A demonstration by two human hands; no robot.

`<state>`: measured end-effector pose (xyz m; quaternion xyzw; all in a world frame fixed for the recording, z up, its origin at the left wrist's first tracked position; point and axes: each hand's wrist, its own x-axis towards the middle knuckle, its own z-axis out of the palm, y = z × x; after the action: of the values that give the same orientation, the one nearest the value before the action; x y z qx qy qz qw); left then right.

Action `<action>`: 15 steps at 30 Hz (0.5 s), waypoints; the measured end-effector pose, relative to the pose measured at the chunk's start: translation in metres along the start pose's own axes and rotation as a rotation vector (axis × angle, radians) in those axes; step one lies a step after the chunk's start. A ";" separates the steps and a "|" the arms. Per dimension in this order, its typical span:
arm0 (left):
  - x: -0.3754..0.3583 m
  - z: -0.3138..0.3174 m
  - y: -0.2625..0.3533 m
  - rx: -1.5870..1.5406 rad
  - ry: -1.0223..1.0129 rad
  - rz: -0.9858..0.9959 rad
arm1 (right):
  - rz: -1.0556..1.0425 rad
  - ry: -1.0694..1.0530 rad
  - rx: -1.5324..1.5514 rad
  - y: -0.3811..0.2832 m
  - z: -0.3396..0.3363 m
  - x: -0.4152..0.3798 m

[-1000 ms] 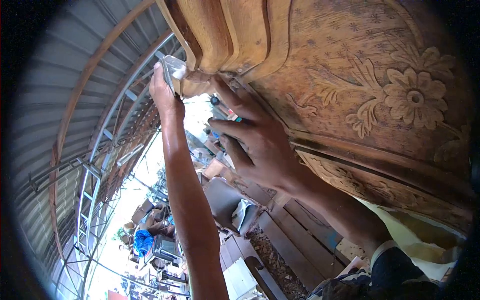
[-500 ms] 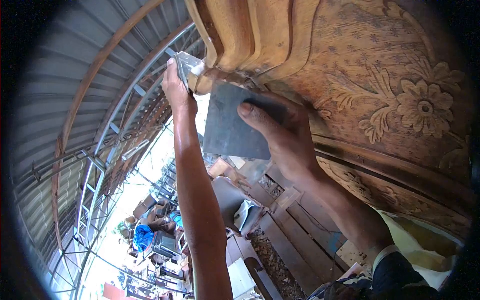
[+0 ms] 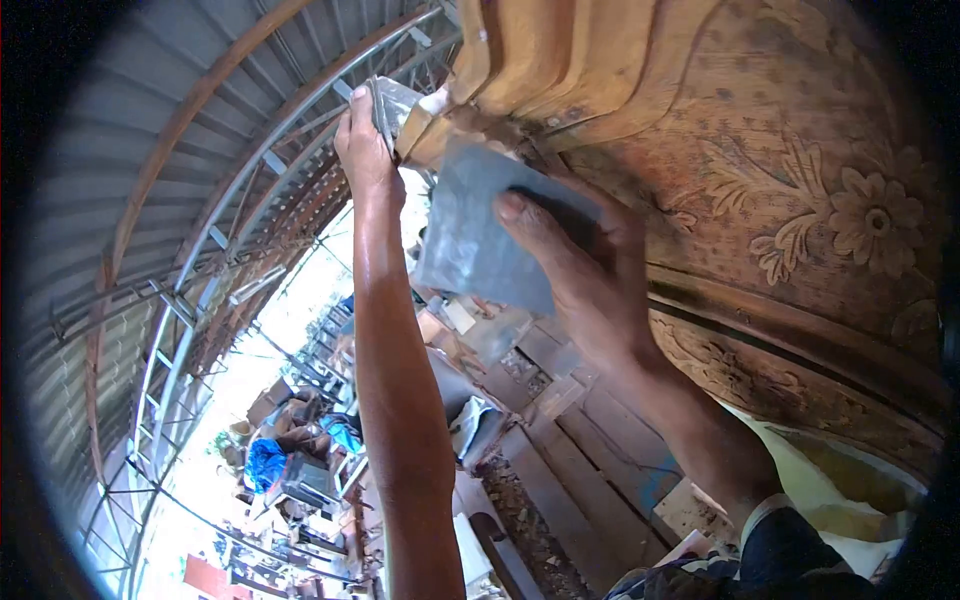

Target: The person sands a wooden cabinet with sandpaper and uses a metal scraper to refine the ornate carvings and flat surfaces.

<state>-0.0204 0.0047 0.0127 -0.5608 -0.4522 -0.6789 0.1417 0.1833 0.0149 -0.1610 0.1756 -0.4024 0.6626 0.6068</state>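
My right hand point(image 3: 600, 270) grips a flat, roughly square grey sheet point(image 3: 480, 230) resembling a scraper blade, thumb across its near face and fingers behind. The sheet's upper edge is up against or very near the underside of a moulded edge point(image 3: 560, 60) on a carved wooden piece point(image 3: 800, 190); contact cannot be made out. Raised at the upper left, my left hand point(image 3: 368, 155) is closed around a small grey, flat-sided object point(image 3: 397, 105) with a whitish patch on it. A tan wooden part point(image 3: 428, 140) of the carved piece sits just beside that object.
Carved flowers and leaves point(image 3: 875, 220) cover the wooden piece on the right. Below lie wooden planks point(image 3: 560, 480) and rubble. Stacked furniture and a blue bundle point(image 3: 265, 465) stand at lower left, under a corrugated roof point(image 3: 90, 180) with metal trusses.
The view has shifted, so the carved piece and both hands appear further right. The grey sheet has tilted slightly and looks lighter and blurred. Both hands keep their holds.
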 end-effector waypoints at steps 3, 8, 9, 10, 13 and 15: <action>-0.003 0.004 0.000 -0.023 0.026 -0.021 | 0.176 0.000 -0.128 -0.032 -0.022 -0.014; 0.003 0.001 -0.007 0.089 0.115 -0.005 | 0.486 0.244 -0.061 -0.091 -0.024 -0.049; 0.011 -0.003 -0.015 0.090 0.116 -0.021 | 0.440 0.232 -0.223 -0.103 -0.023 -0.056; -0.004 0.008 0.005 0.110 0.188 0.066 | 0.317 0.202 -0.381 -0.111 -0.022 -0.062; -0.007 0.007 0.008 0.050 0.200 0.051 | -0.079 0.079 -0.950 -0.143 -0.018 -0.066; -0.008 0.009 0.007 0.228 0.283 0.078 | -0.336 -0.052 -1.330 -0.162 -0.006 -0.061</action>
<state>-0.0074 0.0055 0.0083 -0.4572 -0.4798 -0.6893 0.2926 0.3501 -0.0308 -0.1570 -0.1584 -0.7054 0.1671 0.6704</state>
